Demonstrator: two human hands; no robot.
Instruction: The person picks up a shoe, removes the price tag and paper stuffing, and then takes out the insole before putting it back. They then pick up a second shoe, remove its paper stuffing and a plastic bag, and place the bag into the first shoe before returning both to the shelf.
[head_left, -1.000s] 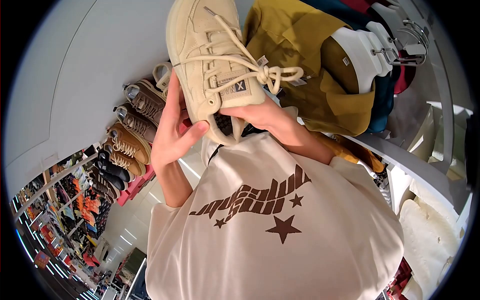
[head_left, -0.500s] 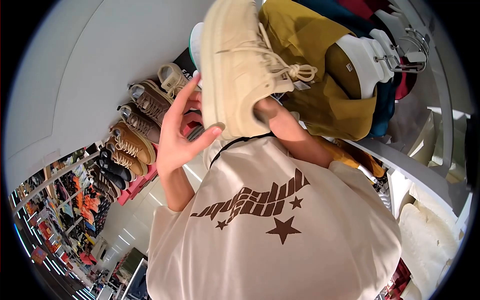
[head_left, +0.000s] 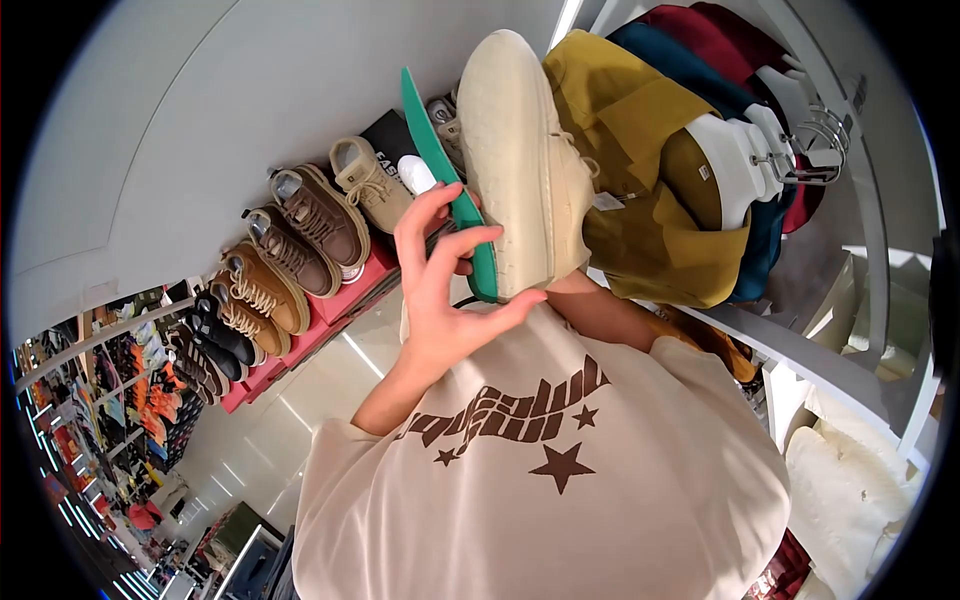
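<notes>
A beige lace-up sneaker [head_left: 520,150] is held up in front of me with its pale sole turned towards me. My right hand [head_left: 570,287] is almost wholly hidden behind the shoe's lower end and grips it there; only the wrist and forearm show. My left hand [head_left: 440,290] is beside the shoe with its fingers spread. Its fingertips touch a flat green piece [head_left: 455,195] lying along the sole's left edge. I cannot tell what the green piece is.
Several brown and tan shoes [head_left: 300,235] stand in a row on a red shelf [head_left: 340,300] at the left. Mustard [head_left: 650,200], teal and red garments hang on white hangers [head_left: 740,160] at the right. White cushions [head_left: 850,480] lie at the lower right, and a shop aisle at the lower left.
The sneaker has rolled from laces-up to sole facing me. My left hand let go of its side, opened and moved right, onto the green piece that now shows.
</notes>
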